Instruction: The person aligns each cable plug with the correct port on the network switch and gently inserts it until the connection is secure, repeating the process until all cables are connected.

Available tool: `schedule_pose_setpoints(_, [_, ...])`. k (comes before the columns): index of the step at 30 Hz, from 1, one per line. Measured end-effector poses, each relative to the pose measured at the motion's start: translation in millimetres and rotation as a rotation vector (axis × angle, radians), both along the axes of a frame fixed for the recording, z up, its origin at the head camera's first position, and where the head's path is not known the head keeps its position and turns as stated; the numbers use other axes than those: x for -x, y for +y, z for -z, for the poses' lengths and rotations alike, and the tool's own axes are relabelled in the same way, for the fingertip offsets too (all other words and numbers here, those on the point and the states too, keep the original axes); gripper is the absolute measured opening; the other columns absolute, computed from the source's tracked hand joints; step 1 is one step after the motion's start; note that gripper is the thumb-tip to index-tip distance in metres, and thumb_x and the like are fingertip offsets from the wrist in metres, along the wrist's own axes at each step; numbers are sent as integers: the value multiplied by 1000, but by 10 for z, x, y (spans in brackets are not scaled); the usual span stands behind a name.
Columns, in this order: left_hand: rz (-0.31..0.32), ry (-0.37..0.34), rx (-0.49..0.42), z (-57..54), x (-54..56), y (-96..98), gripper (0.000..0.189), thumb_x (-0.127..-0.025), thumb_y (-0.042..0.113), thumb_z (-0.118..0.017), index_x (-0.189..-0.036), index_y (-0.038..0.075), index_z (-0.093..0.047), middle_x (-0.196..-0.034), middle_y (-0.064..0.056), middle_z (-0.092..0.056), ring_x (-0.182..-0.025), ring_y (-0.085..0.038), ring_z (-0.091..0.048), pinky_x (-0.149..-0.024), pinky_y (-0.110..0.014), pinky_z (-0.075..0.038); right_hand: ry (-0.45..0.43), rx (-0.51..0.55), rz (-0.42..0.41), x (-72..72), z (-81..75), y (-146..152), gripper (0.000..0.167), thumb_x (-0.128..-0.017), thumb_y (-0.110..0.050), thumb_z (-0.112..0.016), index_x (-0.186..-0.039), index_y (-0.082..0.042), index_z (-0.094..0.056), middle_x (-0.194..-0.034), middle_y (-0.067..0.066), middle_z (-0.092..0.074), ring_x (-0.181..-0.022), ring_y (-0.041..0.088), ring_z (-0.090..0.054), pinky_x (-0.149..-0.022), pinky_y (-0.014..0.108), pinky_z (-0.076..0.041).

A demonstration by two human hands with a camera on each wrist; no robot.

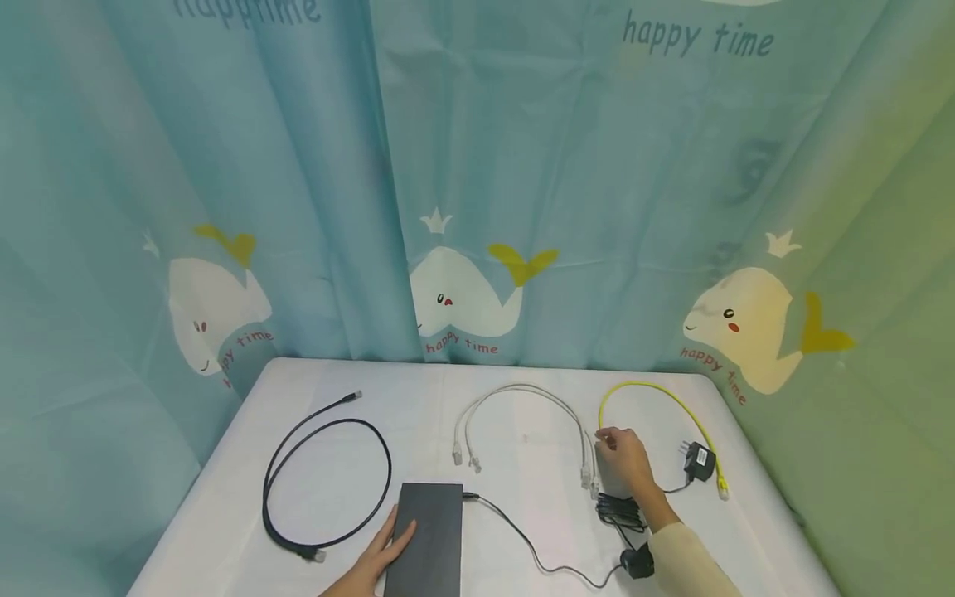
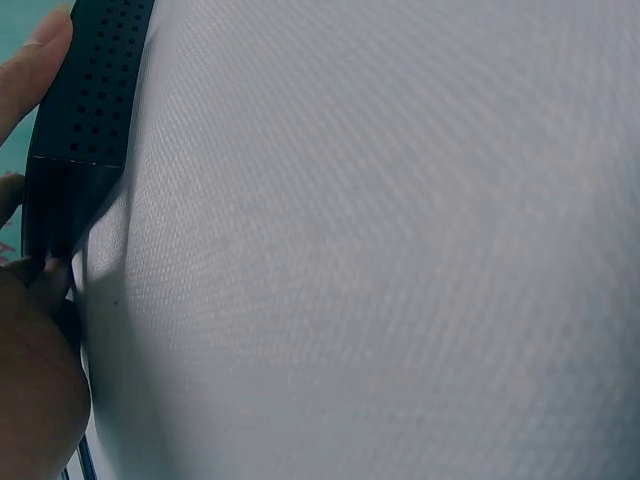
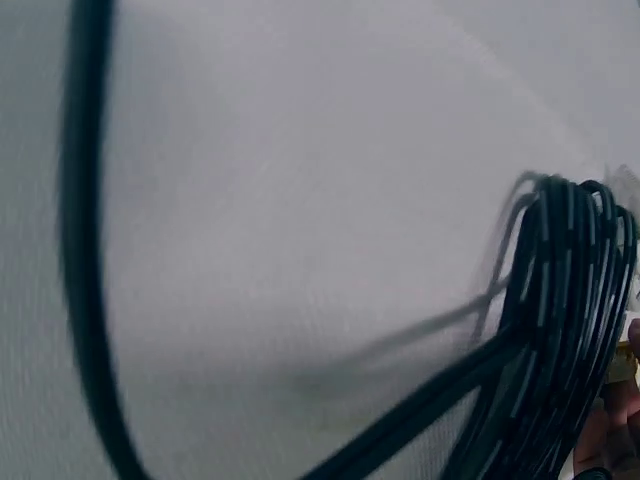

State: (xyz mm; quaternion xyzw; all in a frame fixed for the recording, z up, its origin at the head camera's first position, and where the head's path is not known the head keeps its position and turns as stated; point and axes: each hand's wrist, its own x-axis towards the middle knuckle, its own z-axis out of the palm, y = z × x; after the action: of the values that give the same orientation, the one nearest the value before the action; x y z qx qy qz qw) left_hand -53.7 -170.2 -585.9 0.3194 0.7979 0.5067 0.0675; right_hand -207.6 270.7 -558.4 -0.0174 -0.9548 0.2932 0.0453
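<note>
On the bench [image 1: 418, 448], a cable [image 1: 265, 502] lies lower left of frame, a box [image 1: 431, 539] bottom centre, an adapter [image 1: 700, 462] lower right.

Box [image 1: 433, 531]: black, flat, its side dotted with holes, long edge gripped by the left hand [image 1: 373, 562]!
Yellow cable [image 1: 656, 385]: arching wide, far right, one end pinched in the right hand [image 1: 628, 458]!

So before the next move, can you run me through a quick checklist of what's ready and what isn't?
1. Left hand steadying the black box: ok.
2. Right hand at the end of the yellow cable: ok.
3. Firmness of that grip: cannot tell.
4. Thin black lead meeting the black box's side: ok.
5. Adapter plugged in: not ok, prongs bare.
6. Black cable connected: not ok, both ends loose.
</note>
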Motion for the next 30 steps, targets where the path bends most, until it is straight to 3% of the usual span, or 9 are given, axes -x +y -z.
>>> schedule_pose_setpoints(2, [2, 12, -6, 11, -7, 6, 84, -85, 64, -52, -151, 21, -24, -145, 24, 14, -131, -9, 7, -75, -81, -25, -12, -5, 3, -19, 6, -1, 20, -88, -7, -63, -106, 3, -66, -90, 11, -57, -84, 26, -56, -70, 42, -50])
schedule_pose_setpoints(5, [2, 35, -12, 21, -12, 15, 83, -86, 63, -51, -151, 19, -24, -146, 24, 14, -126, 3, 9, -73, -81, -25, -18, -3, 13, -31, 3, -8, 21, -87, -7, -65, -106, 3, -66, -89, 11, -56, -82, 25, -55, -69, 41, -50])
schedule_pose_setpoints(11, [-13, 15, -8, 18, -11, 14, 83, -85, 62, -53, -151, 21, -24, -147, 23, 13, -128, -1, 7, -75, -80, -26, -6, -11, 28, 7, 21, -1, 25, -86, -3, -62, -111, 3, -64, -89, 12, -55, -78, 23, -54, -65, 37, -49])
schedule_pose_setpoints(16, [-13, 6, -4, 29, -12, 9, 84, -85, 62, -54, -151, 21, -24, -147, 23, 13, -128, -2, 8, -75, -80, -25, 43, 12, 116, -15, 2, 0, 27, -84, -1, -57, -110, 3, -65, -85, 13, -52, -71, 23, -49, -55, 33, -42])
schedule_pose_setpoints(19, [-17, 0, -8, 34, -17, 5, 84, -85, 63, -53, -151, 20, -25, -147, 23, 12, -129, -3, 7, -75, -81, -24, 123, 59, 156, -31, -15, -10, 24, -85, 0, -53, -105, 4, -67, -84, 15, -50, -69, 23, -46, -54, 32, -38])
schedule_pose_setpoints(23, [-17, -11, -10, 43, -11, -1, 86, -84, 64, -53, -150, 15, -27, -146, 23, 12, -128, 0, 7, -76, -82, -23, 330, 146, 181, -25, -52, -36, 20, -89, 3, -51, -101, 6, -67, -92, 20, -52, -77, 28, -50, -62, 39, -45])
schedule_pose_setpoints(26, [-19, -33, 7, 27, -1, 0, 86, -85, 59, -58, -149, 10, -28, -145, 24, 13, -134, -17, 6, -77, -81, -23, 463, 214, 186, -9, -102, -59, 17, -91, 1, -55, -104, 5, -64, -100, 19, -54, -86, 29, -56, -71, 39, -50])
schedule_pose_setpoints(30, [-29, -79, 39, -27, -5, 3, 84, -84, 47, -66, -149, 9, -28, -144, 23, 14, -129, -58, -2, -79, -81, -22, 562, 308, 143, 4, -170, -80, 21, -90, -1, -61, -111, 4, -59, -104, 16, -56, -95, 27, -57, -79, 19, -46])
